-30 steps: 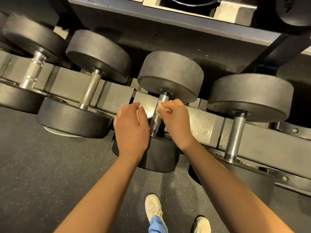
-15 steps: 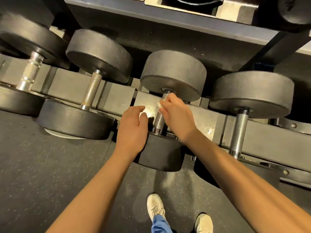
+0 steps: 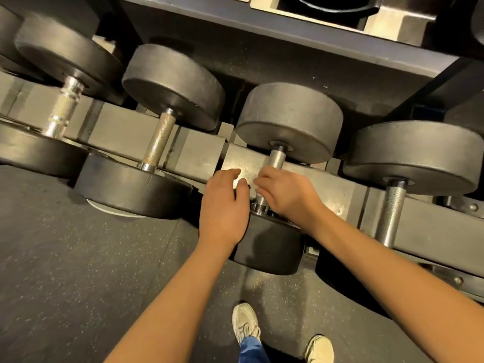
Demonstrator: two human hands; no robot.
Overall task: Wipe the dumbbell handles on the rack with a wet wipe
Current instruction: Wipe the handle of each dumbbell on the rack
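The knurled steel handle (image 3: pixel 276 159) of the black round-headed dumbbell (image 3: pixel 288 127), third from the left, sits in the grey metal rack (image 3: pixel 201 153). Its long axis runs away from the person, from the near head (image 3: pixel 269 252) up to the far head (image 3: pixel 311 113), leaning slightly right. The right hand (image 3: pixel 286 193) holds the lower end of the handle, with its fingers curled round it from the right. The wet wipe is not visible and is presumably inside that grip. Bare handle shows above the hand, so the uncovered stretch lies up and away from the fingers, along the axis. The left hand (image 3: pixel 224 209) rests on the near head just left of the handle, fingers relaxed, holding nothing. For a stroke toward the far head, the right hand is the nearer one.
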